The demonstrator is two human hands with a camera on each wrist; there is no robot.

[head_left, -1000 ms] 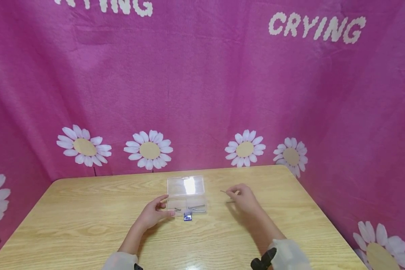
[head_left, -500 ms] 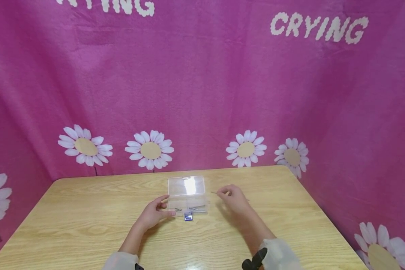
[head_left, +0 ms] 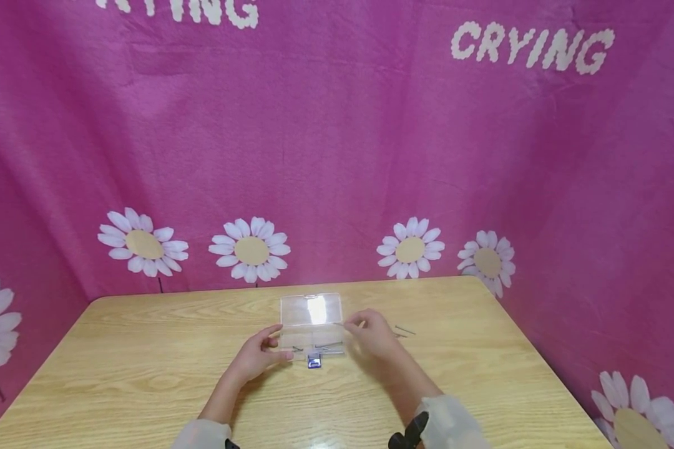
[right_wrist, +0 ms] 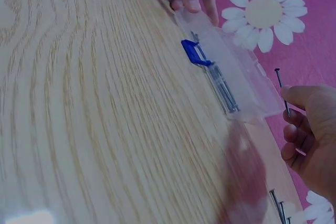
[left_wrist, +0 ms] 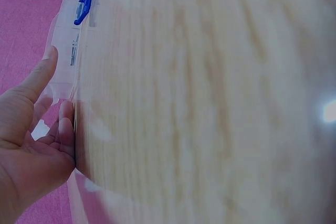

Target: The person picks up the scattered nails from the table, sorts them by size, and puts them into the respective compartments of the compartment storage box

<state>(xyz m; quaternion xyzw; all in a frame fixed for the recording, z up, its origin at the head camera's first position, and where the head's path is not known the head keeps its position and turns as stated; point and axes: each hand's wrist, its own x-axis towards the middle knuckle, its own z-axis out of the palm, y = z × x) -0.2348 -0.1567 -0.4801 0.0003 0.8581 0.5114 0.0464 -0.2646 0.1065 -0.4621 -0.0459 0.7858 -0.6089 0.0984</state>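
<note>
A clear plastic compartment box (head_left: 297,338) lies on the table with its lid (head_left: 297,310) raised at the back. My left hand (head_left: 255,357) holds the box's left end, thumb at the front corner and fingers behind. Between thumb and fingers of my right hand (head_left: 373,333) is a nail (right_wrist: 282,90), which overlaps the box's right edge in the head view. Long nails (right_wrist: 223,87) lie in the front right compartment; shorter nails (left_wrist: 74,51) lie in the front left one. A blue latch (head_left: 314,360) hangs at the front.
Several loose nails (right_wrist: 280,208) lie on the wooden table (head_left: 146,362) to the right of my right hand. A pink curtain (head_left: 326,156) with daisies stands behind the table's back edge.
My right hand has moved left with the nail, from over the loose nails to the box's right edge. Those nails have come into view behind it. The left hand stays put.
</note>
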